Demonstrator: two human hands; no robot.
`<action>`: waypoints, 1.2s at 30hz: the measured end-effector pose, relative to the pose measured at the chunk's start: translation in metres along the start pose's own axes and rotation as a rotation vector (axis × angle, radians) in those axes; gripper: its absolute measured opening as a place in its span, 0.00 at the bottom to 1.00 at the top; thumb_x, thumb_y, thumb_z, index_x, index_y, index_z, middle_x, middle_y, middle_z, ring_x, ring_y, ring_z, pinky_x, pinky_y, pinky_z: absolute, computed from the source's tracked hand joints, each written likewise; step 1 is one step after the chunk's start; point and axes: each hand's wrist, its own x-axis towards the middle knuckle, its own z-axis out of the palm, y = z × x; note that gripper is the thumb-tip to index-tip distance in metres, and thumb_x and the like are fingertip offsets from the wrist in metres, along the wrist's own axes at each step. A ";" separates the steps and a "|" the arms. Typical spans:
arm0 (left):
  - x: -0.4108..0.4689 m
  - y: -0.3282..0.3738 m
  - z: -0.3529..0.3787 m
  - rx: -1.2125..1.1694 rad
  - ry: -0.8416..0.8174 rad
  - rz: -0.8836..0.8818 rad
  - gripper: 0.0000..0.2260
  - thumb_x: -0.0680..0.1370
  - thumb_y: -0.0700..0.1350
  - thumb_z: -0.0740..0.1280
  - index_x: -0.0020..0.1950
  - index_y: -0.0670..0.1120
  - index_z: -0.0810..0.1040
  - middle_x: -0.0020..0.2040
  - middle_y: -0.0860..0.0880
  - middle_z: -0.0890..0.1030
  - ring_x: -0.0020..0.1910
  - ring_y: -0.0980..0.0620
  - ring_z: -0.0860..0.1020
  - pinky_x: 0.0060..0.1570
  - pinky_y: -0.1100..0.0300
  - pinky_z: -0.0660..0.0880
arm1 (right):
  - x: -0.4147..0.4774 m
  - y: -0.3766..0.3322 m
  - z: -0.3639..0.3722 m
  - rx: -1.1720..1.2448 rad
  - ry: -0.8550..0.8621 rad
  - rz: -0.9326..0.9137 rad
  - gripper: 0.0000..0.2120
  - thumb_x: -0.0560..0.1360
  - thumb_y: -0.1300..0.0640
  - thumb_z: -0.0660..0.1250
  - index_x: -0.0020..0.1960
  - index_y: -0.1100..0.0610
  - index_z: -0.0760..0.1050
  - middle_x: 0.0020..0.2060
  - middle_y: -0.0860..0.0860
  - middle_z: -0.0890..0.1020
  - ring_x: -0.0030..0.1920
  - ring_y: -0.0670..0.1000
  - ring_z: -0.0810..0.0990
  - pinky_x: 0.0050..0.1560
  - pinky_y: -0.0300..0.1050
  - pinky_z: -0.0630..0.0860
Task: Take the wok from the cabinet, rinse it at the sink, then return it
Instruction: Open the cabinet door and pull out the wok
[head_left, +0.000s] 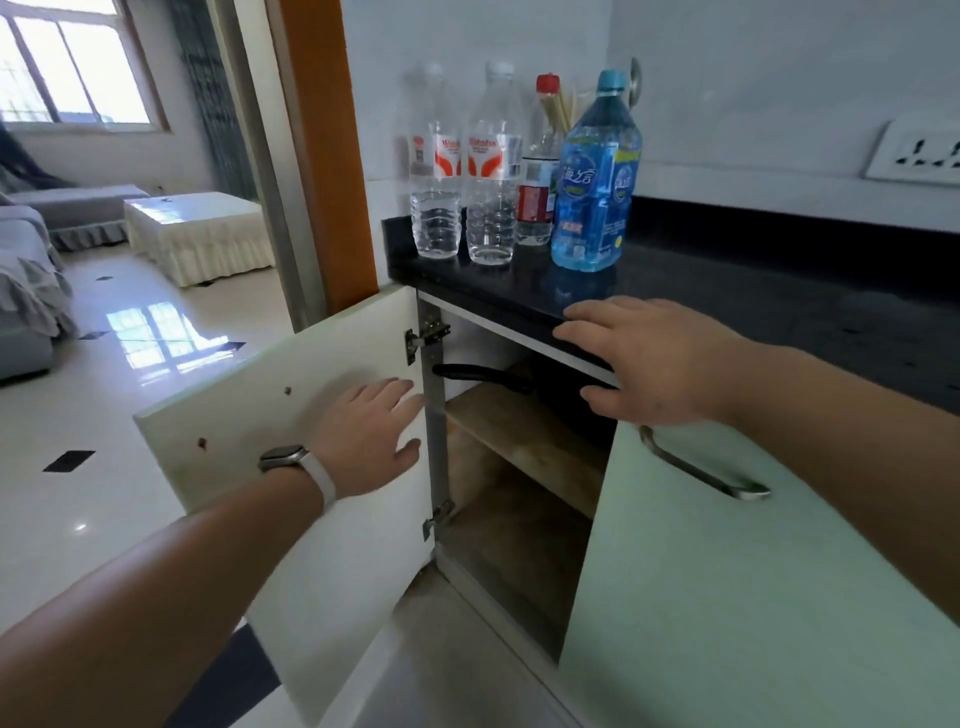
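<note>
Resting on shelf: wok (550, 387) | between open left hand (371, 434), right hand (660, 361)

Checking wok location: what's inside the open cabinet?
On the upper shelf of the cabinet lies a dark wok, handle pointing left. The right hand covers part of it; the lower compartment looks bare.

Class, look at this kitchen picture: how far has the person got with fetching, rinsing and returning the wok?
Done: the left cabinet door stands open. In hand: the left hand rests flat against that door and the right hand lies on the countertop edge; neither holds anything. The wok sits untouched on the upper shelf, handle pointing out. Left: lifting it out, rinsing and returning it. No sink is in view.
</note>
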 end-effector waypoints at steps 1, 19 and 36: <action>0.008 0.003 0.007 -0.038 -0.005 0.003 0.24 0.78 0.54 0.65 0.72 0.47 0.72 0.71 0.43 0.73 0.70 0.42 0.71 0.69 0.48 0.67 | 0.006 0.000 -0.001 -0.007 -0.005 -0.003 0.34 0.77 0.39 0.60 0.78 0.47 0.53 0.78 0.48 0.59 0.75 0.52 0.61 0.72 0.52 0.63; 0.165 0.007 0.118 -0.158 -0.110 0.001 0.32 0.77 0.59 0.63 0.77 0.49 0.60 0.75 0.44 0.65 0.74 0.42 0.63 0.70 0.47 0.63 | 0.035 0.007 0.015 0.010 -0.088 -0.024 0.35 0.76 0.40 0.62 0.77 0.43 0.51 0.79 0.44 0.45 0.78 0.47 0.47 0.74 0.44 0.54; 0.194 0.027 0.141 -0.119 -0.205 -0.006 0.24 0.78 0.61 0.59 0.68 0.49 0.70 0.57 0.46 0.77 0.56 0.44 0.76 0.49 0.51 0.70 | 0.037 0.008 0.016 0.023 -0.140 0.028 0.40 0.75 0.37 0.60 0.78 0.42 0.41 0.79 0.40 0.41 0.78 0.44 0.43 0.75 0.42 0.48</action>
